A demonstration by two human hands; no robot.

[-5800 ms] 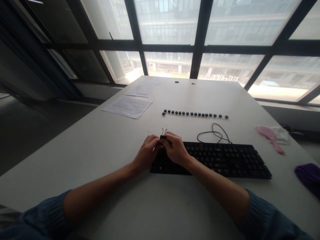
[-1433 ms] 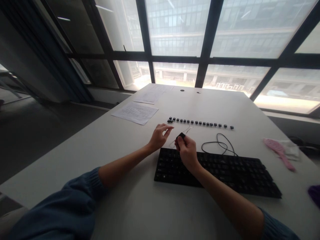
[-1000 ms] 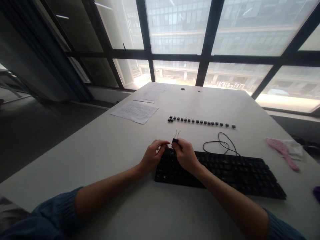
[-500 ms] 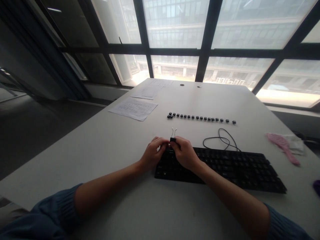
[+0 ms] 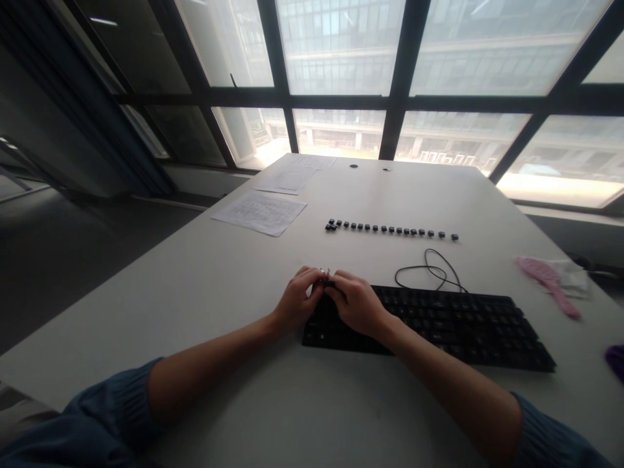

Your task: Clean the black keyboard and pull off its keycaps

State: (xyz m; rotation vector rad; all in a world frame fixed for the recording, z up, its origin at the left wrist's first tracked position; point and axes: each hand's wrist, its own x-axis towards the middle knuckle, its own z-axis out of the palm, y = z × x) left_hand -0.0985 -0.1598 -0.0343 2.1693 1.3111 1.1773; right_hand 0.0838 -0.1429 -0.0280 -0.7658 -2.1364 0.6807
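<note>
My left hand (image 5: 298, 294) is closed over the keyboard's upper left corner, thumb and fingers pressed together. Right beside it, the fingers of my right hand (image 5: 358, 300) pinch a small black piece with two wire prongs (image 5: 325, 272). Only the bright wire tips show between the fingertips; its black body is mostly hidden. The fingertips of both hands meet there, and what the left fingers grip cannot be made out. Beneath the hands lies a black keyboard (image 5: 448, 325). Beyond them, several loose black keycaps (image 5: 391, 230) form a row on the white table (image 5: 214, 286).
The keyboard's thin black cable (image 5: 419, 267) loops behind it. Printed sheets (image 5: 263, 211) lie at the back left. At the right are a pink hairbrush (image 5: 543, 273), a crumpled white tissue or wrapper (image 5: 570, 276) and a purple item (image 5: 615, 361) at the edge. Windows stand behind the table.
The wire prongs, which stood upright above my fingers, have dropped lower and to the left between both hands. My right hand has shifted slightly left. The keycap row is unchanged.
</note>
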